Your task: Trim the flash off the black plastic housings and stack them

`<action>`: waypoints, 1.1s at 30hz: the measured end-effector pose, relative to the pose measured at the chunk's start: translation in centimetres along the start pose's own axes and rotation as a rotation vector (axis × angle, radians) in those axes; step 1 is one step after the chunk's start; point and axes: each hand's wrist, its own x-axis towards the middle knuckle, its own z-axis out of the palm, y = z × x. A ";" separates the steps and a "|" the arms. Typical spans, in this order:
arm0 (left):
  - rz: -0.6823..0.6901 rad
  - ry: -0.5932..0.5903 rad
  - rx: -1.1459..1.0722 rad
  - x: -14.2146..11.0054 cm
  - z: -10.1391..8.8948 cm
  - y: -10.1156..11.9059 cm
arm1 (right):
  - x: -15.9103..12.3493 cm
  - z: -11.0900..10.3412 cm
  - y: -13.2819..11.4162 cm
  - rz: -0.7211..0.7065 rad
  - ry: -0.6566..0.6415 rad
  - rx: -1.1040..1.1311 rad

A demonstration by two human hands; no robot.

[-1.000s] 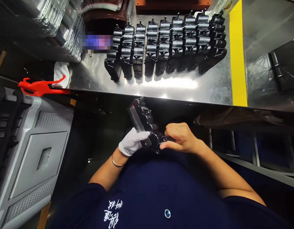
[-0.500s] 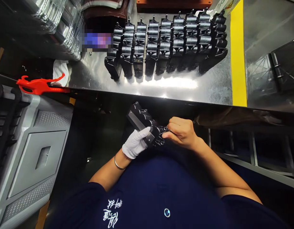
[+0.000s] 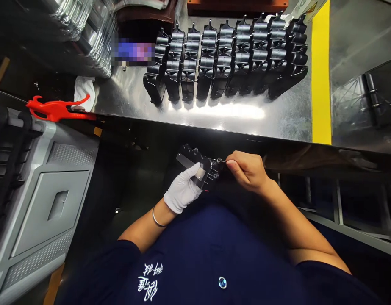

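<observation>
My left hand (image 3: pixel 182 192), in a white glove, is closed around a black moulded plastic part (image 3: pixel 206 165) with a scalloped side, a flat face and small ring-like lugs at its right end. The thumb presses on the flat face. Bare and pinched closed, my right hand (image 3: pixel 250 171) is just right of those lugs. Something thin and dark shows between its fingertips and the part, too small to name. Beyond the hands, several similar black parts (image 3: pixel 209 55) stand in a row on the metal table (image 3: pixel 125 99).
A red air blow gun (image 3: pixel 55 109) and white cloth (image 3: pixel 84 93) lie at the table's left edge. Plastic-wrapped stacks (image 3: pixel 96 46) rise at the back left. A grey crate (image 3: pixel 49 207) stands at left. Yellow tape (image 3: pixel 321 80) crosses the table at right.
My right hand has drawn slightly right and up, away from the part's end. The black part has turned a little in my left hand. The view has shifted slightly.
</observation>
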 end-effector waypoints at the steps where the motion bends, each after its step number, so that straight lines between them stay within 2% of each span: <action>1: -0.008 -0.009 -0.024 -0.1 0.1 0.1 | 0.1 -0.2 0.2 -0.008 -0.006 -0.034; 8: -0.072 -0.040 -0.114 -0.3 -0.1 0.1 | 1.3 -1.4 1.3 -0.144 -0.097 -0.188; 14: -0.084 -0.003 -0.077 -0.4 -0.4 0.1 | 1.9 -2.2 1.6 -0.230 -0.254 -0.011; 22: -0.167 -0.013 -0.058 -0.5 -0.6 -0.3 | 1.1 -2.6 1.9 -0.174 -0.424 0.214; 29: -0.211 -0.084 -0.029 -0.9 -0.4 -0.8 | 0.7 -3.1 1.9 -0.168 -0.476 0.296; 33: -0.223 -0.078 -0.039 -0.9 -0.5 -0.8 | 0.6 -3.3 1.8 -0.161 -0.507 0.300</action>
